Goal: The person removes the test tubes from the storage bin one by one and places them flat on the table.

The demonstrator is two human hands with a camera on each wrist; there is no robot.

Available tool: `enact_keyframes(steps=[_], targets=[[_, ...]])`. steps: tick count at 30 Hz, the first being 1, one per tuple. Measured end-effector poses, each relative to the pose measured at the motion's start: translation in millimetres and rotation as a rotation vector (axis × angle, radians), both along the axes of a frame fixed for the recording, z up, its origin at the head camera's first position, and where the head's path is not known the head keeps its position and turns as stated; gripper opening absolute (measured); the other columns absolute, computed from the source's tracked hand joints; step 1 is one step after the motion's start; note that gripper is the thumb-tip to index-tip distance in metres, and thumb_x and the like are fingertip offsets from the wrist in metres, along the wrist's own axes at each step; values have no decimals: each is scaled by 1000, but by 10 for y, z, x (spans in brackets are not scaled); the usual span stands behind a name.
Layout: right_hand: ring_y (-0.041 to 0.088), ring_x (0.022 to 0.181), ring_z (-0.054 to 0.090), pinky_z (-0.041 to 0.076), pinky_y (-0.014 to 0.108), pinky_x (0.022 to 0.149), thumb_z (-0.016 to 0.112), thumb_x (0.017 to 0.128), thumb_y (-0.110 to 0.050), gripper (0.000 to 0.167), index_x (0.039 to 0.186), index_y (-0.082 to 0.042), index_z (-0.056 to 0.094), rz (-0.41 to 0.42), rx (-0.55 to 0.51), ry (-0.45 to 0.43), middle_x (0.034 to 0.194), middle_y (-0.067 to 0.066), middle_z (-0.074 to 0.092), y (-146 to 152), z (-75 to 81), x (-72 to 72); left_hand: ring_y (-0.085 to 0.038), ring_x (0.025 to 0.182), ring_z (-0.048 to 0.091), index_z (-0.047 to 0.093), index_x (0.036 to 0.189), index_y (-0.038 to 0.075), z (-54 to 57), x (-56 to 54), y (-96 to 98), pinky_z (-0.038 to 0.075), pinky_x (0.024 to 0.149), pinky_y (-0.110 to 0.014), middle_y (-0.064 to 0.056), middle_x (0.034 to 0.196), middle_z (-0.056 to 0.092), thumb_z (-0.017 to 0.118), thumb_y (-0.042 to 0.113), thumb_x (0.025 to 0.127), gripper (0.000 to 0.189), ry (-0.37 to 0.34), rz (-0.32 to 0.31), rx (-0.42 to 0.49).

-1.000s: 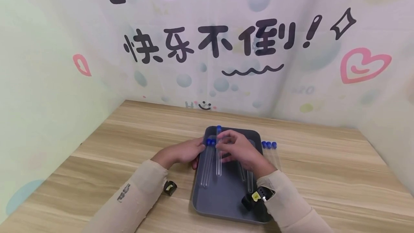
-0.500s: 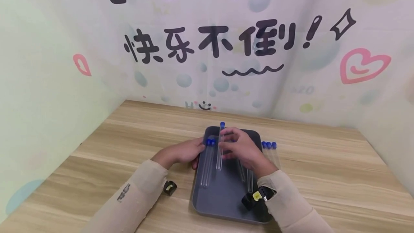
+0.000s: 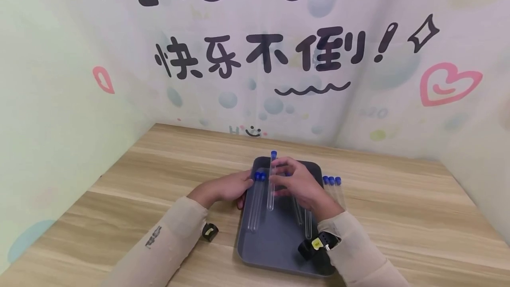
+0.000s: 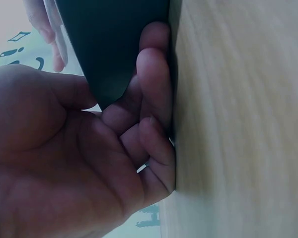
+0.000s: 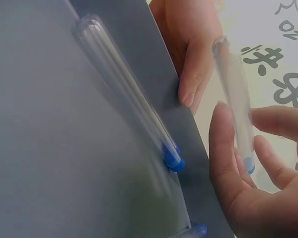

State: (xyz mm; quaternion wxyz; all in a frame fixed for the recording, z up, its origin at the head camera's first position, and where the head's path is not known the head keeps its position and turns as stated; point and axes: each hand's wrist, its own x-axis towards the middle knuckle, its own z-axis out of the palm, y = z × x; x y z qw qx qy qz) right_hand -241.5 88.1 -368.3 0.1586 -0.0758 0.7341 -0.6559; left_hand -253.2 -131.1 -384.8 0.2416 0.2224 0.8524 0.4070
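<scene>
One clear, blue-capped tube [image 3: 271, 196] is pinched between the thumb and fingers of the right hand [image 3: 300, 185], over the grey tray [image 3: 275, 251]. To that hand's left we see two capped tubes [image 3: 255, 211] side by side in the tray; beneath it lie more tubes [image 3: 308, 227], too hidden for us to count surely. Beyond its right side, outside the tray, are three tubes [image 3: 331, 180]. The left hand [image 3: 228, 187] grips the tray's left side, fingers curled low.
</scene>
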Motion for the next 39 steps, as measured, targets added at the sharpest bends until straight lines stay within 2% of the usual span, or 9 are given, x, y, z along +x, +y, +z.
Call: enact_keyframes(steps=[10,16,21,25,29,39], targets=[[22,91,63,62,40,75,65,94,-3,45,136,-6,49,63,-69,57,126,16,49,-15,178,93,-18,54,59,41,143,6,-8,8,9,50,55,-29,-7,69,59,23,16,110,39,9,-4,-1],[22,89,63,62,39,74,65,94,-3,42,133,-9,52,45,-55,90,122,15,51,-21,292,139,-18,54,58,39,147,7,-11,12,-15,50,54,-29,-7,68,59,24,15,110,40,24,11,4],[22,90,64,62,38,74,64,94,-2,44,135,-7,49,45,-68,128,123,16,52,19,397,208,-18,54,59,41,145,7,-26,35,-10,50,55,-29,-8,68,60,27,14,109,39,11,19,-6],[22,91,65,61,36,73,64,93,-1,44,134,-7,49,36,-78,153,122,14,51,88,506,255,-18,53,59,40,147,7,-3,40,8,49,54,-29,-8,69,61,28,14,109,41,32,24,-8],[22,88,65,61,36,73,64,93,1,43,132,-9,49,28,-86,148,120,11,50,188,548,293,-18,53,59,35,151,8,2,35,30,49,54,-28,-8,70,60,28,13,109,44,43,23,-22],[21,89,68,60,37,78,66,93,-4,43,133,-11,49,27,-11,183,125,16,50,486,585,457,-19,55,58,39,148,9,-18,37,20,52,56,-30,-8,75,58,27,13,108,41,21,28,-12]])
